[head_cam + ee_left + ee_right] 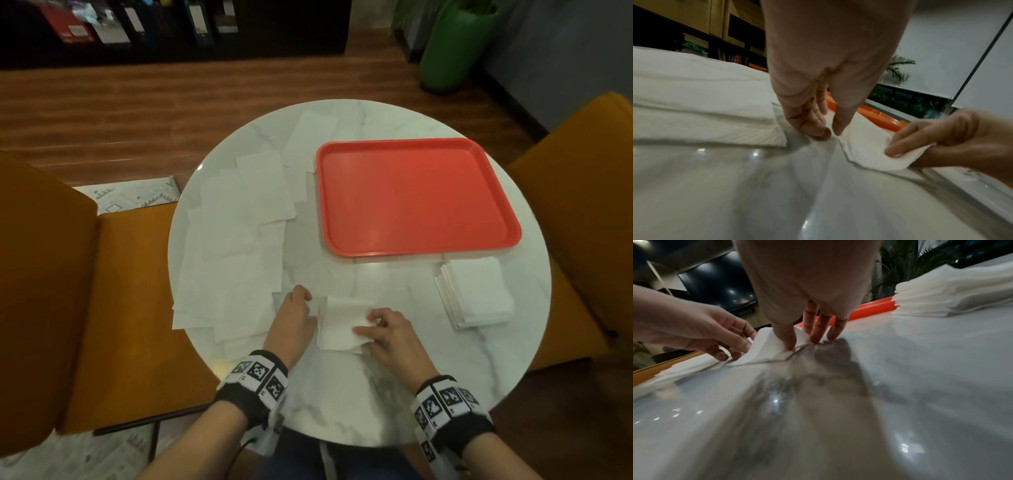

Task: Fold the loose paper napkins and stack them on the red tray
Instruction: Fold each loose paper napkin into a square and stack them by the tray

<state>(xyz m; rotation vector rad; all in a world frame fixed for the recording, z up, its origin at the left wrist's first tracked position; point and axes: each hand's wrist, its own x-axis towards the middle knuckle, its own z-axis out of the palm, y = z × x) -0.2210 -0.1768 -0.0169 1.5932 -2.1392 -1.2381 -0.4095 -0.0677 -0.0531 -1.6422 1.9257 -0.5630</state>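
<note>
I log a round marble table (359,394) bearing red tray (418,255), loose napkins (239,219), folded stack (476,291), apparently one half-folded napkin (342,325).

A café-like lounge: round marble table (376,394), mustard chairs (589,205), bookshelves (719,53), potted palm (898,68).

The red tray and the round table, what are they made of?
The red tray looks like smooth moulded plastic, with one even colour and a rounded rim. The table looks like polished marble, white with grey veins and shiny reflections, though it could be an imitation.
</note>
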